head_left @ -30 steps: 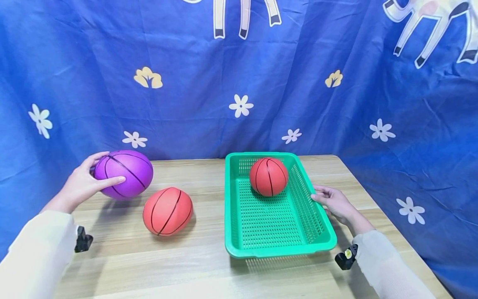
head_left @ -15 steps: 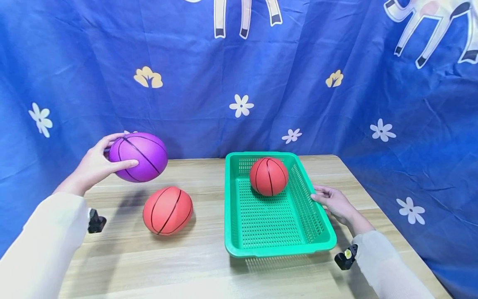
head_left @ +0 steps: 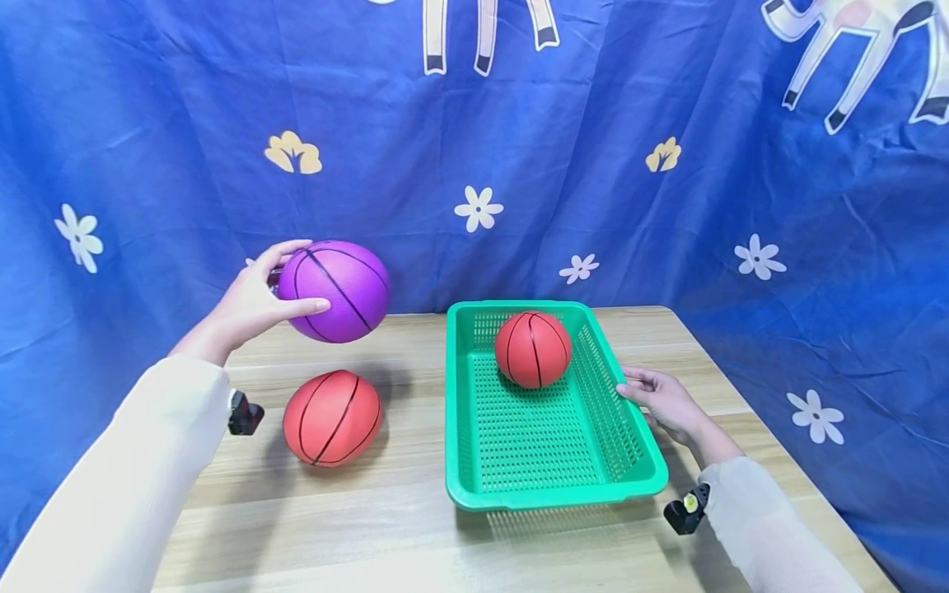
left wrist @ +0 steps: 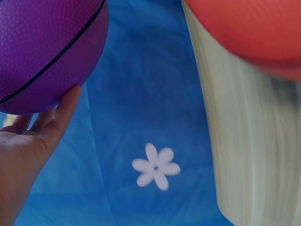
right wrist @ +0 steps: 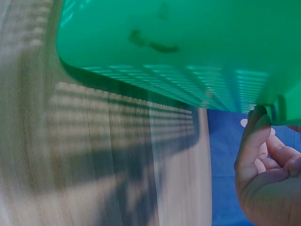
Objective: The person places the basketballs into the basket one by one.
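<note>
Purple black-lined ball (head_left: 344, 288), held aloft, left of green perforated basket (head_left: 534, 436), open side up

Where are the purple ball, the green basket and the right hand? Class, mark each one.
Purple ball (head_left: 347, 285): head view, middle of its visible surface.
Green basket (head_left: 556, 497): head view, on its near rim.
Right hand (head_left: 666, 405): head view, middle of the hand.

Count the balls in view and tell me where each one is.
3: a purple ball held in the left hand, off the table; one red ball on the table; and a second red ball inside the green basket. No others show.
</note>
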`<action>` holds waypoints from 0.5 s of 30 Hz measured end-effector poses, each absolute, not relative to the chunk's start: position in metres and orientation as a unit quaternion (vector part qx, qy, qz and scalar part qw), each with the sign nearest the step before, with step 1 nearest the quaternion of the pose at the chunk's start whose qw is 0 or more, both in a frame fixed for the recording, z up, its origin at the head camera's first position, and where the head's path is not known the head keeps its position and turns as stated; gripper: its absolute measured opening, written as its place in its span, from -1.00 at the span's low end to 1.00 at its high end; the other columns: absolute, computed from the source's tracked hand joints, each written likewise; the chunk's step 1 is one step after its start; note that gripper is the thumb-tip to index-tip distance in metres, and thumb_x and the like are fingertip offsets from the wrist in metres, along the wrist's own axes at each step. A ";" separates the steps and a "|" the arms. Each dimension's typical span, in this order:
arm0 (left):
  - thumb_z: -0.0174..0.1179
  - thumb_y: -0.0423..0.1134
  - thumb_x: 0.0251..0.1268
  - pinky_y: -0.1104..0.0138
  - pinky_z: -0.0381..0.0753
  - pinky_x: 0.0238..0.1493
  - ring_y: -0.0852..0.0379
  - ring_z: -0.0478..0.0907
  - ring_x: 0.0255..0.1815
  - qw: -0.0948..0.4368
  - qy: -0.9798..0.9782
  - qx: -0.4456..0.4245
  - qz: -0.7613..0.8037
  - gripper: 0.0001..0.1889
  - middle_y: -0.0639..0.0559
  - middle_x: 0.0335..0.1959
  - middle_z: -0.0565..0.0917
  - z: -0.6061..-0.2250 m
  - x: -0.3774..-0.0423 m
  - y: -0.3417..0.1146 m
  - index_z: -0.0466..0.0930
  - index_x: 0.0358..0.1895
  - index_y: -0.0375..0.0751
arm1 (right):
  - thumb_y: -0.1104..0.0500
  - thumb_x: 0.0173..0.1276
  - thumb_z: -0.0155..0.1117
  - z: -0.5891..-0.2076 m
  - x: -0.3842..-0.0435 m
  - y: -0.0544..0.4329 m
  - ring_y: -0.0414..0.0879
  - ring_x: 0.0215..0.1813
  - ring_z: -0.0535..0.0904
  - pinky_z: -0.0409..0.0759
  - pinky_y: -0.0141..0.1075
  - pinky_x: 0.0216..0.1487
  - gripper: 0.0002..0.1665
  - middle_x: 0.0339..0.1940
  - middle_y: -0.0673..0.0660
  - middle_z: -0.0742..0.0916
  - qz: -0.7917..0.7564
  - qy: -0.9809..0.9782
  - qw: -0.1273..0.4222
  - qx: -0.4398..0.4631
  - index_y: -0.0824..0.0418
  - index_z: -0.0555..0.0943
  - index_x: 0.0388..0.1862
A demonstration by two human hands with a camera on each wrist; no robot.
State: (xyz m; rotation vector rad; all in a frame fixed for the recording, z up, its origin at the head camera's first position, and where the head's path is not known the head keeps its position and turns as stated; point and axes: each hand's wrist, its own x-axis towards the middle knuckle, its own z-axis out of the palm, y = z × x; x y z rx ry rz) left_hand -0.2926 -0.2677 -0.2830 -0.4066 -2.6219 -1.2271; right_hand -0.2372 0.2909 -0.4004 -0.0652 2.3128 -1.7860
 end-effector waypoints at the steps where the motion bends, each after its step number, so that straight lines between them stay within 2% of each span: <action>1: 0.46 -0.14 0.01 -0.16 0.39 0.04 -0.19 0.29 0.22 0.107 -0.888 -0.143 -0.423 -0.10 -0.24 0.26 0.32 -0.281 -0.293 -0.263 0.14 0.45 0.06 | 0.11 0.43 0.16 -0.400 -0.237 0.291 -0.07 -0.09 0.61 0.63 -0.11 -0.10 -0.27 0.20 0.39 0.46 -0.608 0.786 0.109 -0.021 0.36 0.16 0.45; 5: 0.47 -0.21 -0.02 -0.15 0.39 0.08 -0.17 0.27 0.25 0.097 -0.874 -0.163 -0.448 -0.09 -0.20 0.28 0.31 -0.278 -0.296 -0.245 0.16 0.44 0.07 | 0.13 0.44 0.15 -0.400 -0.236 0.291 -0.06 -0.08 0.61 0.63 -0.10 -0.11 -0.28 0.20 0.40 0.45 -0.608 0.786 0.111 -0.023 0.36 0.15 0.45; 15: 0.50 -0.15 -0.07 -0.11 0.47 0.04 -0.11 0.32 0.22 0.075 -0.856 -0.201 -0.470 -0.12 -0.11 0.26 0.37 -0.280 -0.301 -0.200 0.24 0.39 0.14 | 0.11 0.44 0.15 -0.400 -0.236 0.291 -0.07 -0.08 0.61 0.63 -0.10 -0.10 -0.26 0.17 0.38 0.48 -0.608 0.786 0.110 -0.030 0.39 0.13 0.45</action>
